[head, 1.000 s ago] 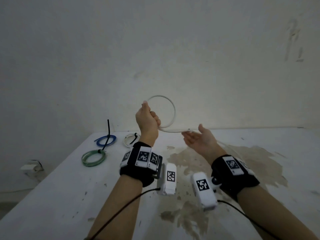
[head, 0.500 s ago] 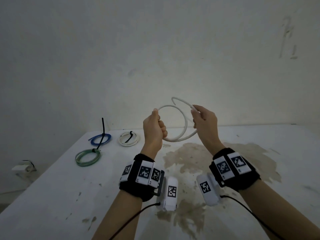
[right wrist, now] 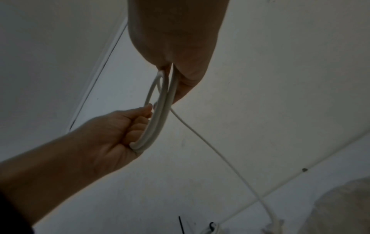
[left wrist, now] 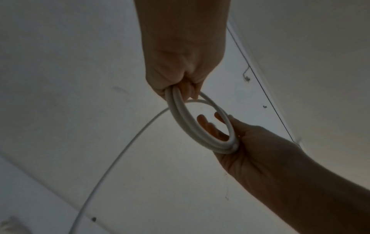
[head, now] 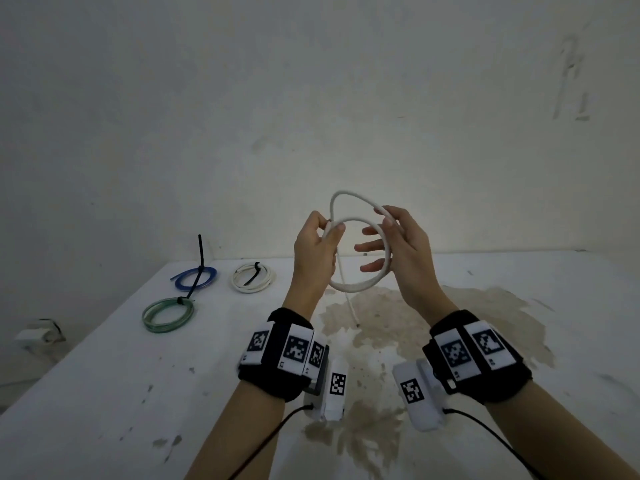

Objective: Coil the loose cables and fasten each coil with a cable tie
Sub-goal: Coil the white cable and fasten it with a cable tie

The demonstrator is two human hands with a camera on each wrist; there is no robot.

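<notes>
A white cable [head: 349, 287] is held up over the table as a coil of a few loops. My left hand [head: 320, 237] grips the coil's left side in a fist, thumb on top; the right wrist view shows those fingers [right wrist: 138, 125] curled round the loops [right wrist: 160, 126]. My right hand [head: 388, 237] holds the coil's right side in the crook of the thumb, with its fingers [left wrist: 208, 126] spread straight through the ring [left wrist: 184, 123]. A loose tail [head: 349, 303] hangs from the coil to the table; it also shows in both wrist views.
Three tied coils lie at the table's far left: blue [head: 195, 278] with a black tie standing up [head: 200, 251], white [head: 251, 277], and green [head: 168, 314]. The white table [head: 104, 375] carries a brown stain [head: 415, 317]. A wall stands close behind.
My right hand rose from an open palm under the straight cable, took hold and swung a fresh loop onto the coil. The left hand kept its grip.
</notes>
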